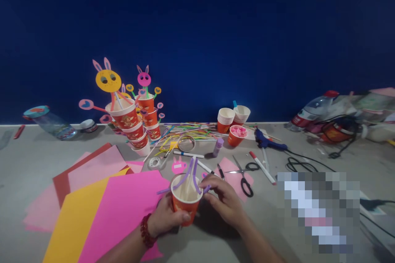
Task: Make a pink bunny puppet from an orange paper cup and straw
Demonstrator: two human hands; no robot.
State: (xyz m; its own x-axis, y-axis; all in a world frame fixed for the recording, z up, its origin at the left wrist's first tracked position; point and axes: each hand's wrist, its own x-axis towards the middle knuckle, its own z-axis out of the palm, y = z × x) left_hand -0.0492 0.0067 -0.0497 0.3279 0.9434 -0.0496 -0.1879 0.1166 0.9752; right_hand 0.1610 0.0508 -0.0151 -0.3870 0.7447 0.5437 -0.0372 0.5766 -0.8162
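An orange-red paper cup (186,209) stands upright at the lower middle, with purple strips (195,174) rising from its mouth and sticking out at its sides. My left hand (168,215) is wrapped round the cup's lower left side. My right hand (224,199) is closed at the cup's right rim, its fingertips pinching the purple piece (206,189) that sticks out there. Just behind the cup lies a pink bunny-shaped cutout (179,166) with a white patch on it.
Coloured paper sheets (123,209) spread at left. Decorated cup stacks (123,119) stand behind them. Scissors (243,174), markers (262,167), a purple glue stick (218,147), a blue glue gun (268,141) with its cord, plain cups (226,120) and a bottle (313,111) lie or stand at centre and right.
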